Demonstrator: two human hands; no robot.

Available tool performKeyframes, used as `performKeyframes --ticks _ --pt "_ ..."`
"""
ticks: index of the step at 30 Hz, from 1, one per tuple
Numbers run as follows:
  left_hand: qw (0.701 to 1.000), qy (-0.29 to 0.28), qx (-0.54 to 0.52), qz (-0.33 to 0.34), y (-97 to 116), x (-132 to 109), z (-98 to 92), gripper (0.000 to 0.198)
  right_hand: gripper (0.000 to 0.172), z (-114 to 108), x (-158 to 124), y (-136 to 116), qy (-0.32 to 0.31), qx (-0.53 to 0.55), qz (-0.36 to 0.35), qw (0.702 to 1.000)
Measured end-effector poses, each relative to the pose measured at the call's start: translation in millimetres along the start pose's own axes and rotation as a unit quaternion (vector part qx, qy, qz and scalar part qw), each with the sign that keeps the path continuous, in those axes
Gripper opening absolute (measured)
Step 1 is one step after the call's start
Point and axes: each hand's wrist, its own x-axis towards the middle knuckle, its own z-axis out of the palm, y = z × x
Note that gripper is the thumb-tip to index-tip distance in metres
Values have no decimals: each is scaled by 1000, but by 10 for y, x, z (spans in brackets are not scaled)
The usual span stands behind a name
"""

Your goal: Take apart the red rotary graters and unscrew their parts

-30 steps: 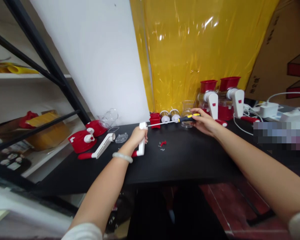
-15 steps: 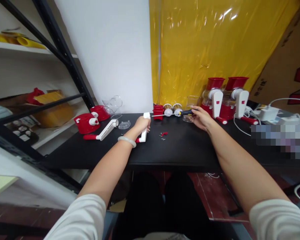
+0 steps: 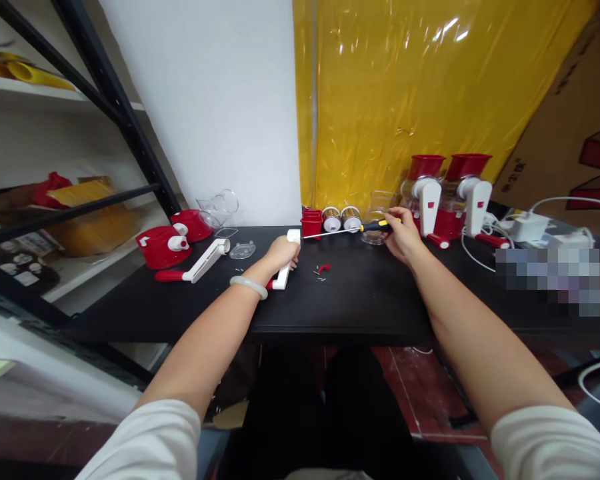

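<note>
So, compared with half a second ago, the long thin screwdriver with a black-and-yellow handle [image 3: 374, 227] is gripped differently: more yellow is exposed now. Its back end is pinched by the right hand [image 3: 404, 235]'s fingers. The white plastic crank with a red grip [image 3: 283, 275] is still clasped in the left hand [image 3: 281, 253], mid-table, its middle covered by the fingers. The tip is held at the crank's top end; whether it's actually seated can't be told.

With that end as clock centre, a small red plastic piece [image 3: 324, 269] and loose metal screws [image 3: 321, 279] are seen at 4 o'clock. Red rectangular plastic parts [image 3: 311, 225] are parked at 2, just behind the shaft. A clear plastic container [image 3: 381, 201] at 3 is partly blocked by the handle. A second white crank with a red grip [image 3: 207, 262] is left lying between 8 and 9
</note>
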Motion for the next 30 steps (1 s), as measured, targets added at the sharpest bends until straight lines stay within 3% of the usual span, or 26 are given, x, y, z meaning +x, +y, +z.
performKeyframes --ticks 4,7,9,12,16,20,22,26,30 --pt "1000 2 1 -3 -3 25 -13 12 36 -26 -47 -97 -39 100 31 994" --pt "1000 4 -2 -7 10 27 -32 11 28 -39 -60 -103 -46 73 69 994" --pt "1000 6 -5 -7 24 20 -45 10 42 -32 -44 -52 -4 -1 88 996" --pt "1000 7 -10 -7 41 6 -59 11 51 -1 -18 33 46 -102 67 991" --pt "1000 5 -17 -8 52 -13 -67 11 34 34 -37 15 17 10 55 998" --pt "1000 1 -24 -8 64 -35 -71 11 30 22 -66 -55 -24 119 50 991" --pt "1000 -2 -26 -12 72 -43 -77 11 29 14 -54 -44 -10 92 61 994" --pt "999 -4 -28 -17 84 -46 -93 14 48 26 -9 24 47 -49 54 996" --pt "999 -13 -28 -18 82 -45 -91 16 39 48 -17 -16 33 28 24 999"
